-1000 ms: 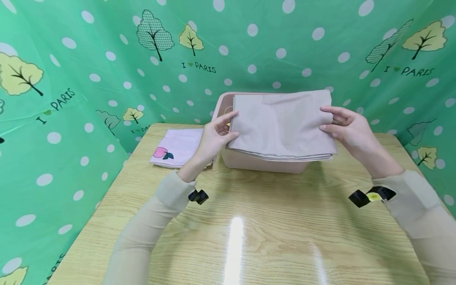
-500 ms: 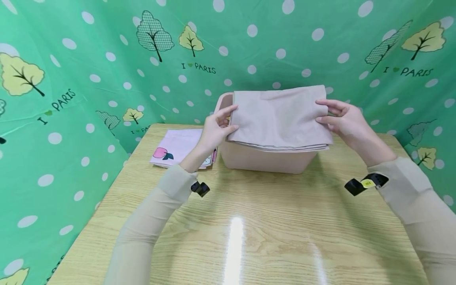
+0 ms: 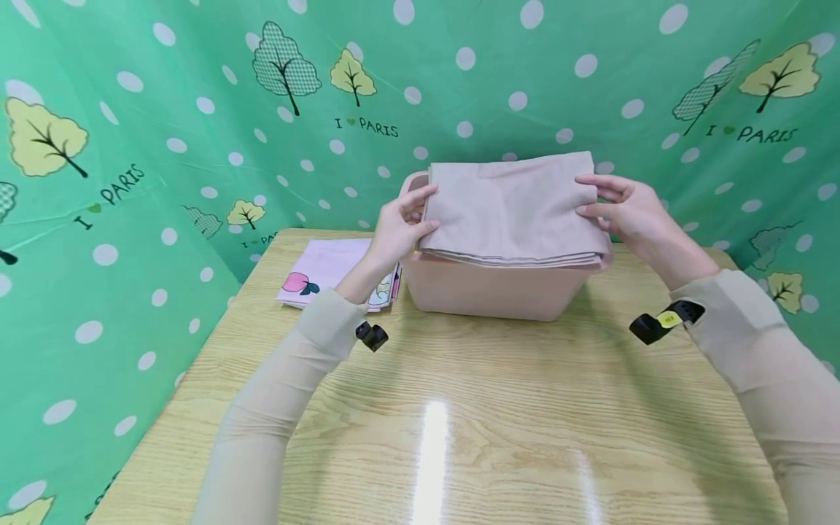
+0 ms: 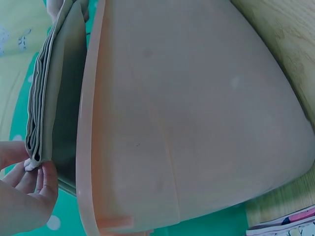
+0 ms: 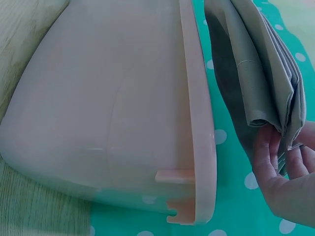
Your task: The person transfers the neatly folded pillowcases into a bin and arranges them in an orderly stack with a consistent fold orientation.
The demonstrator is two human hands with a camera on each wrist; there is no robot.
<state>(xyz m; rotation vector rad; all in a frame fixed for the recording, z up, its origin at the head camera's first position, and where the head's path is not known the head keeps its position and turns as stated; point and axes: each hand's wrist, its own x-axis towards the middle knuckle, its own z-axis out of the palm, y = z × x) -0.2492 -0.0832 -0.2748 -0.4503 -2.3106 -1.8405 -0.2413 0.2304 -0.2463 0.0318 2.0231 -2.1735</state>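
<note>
A folded grey-beige cloth [image 3: 512,208] hangs over the open top of a pale pink plastic bin [image 3: 492,293], covering most of the opening in the head view. My left hand [image 3: 399,227] pinches the cloth's left edge between thumb and fingers. At the opposite edge, my right hand [image 3: 630,210] grips it the same way. Several layers of the folded cloth [image 4: 47,93] show edge-on in the left wrist view, apart from the bin's rim [image 4: 87,132]. From the right wrist, the cloth [image 5: 256,73] also stands clear of the bin. The bin's contents are mostly hidden.
A folded lilac cloth [image 3: 331,266] with a peach print lies on the wooden table [image 3: 525,394], left of the bin. Behind and to the left hangs a green polka-dot curtain [image 3: 472,87] with printed trees, close to the bin's back.
Both hands have raised the cloth and moved it slightly away from me, over the bin. More of the bin's front and part of its right rim now show below the cloth.
</note>
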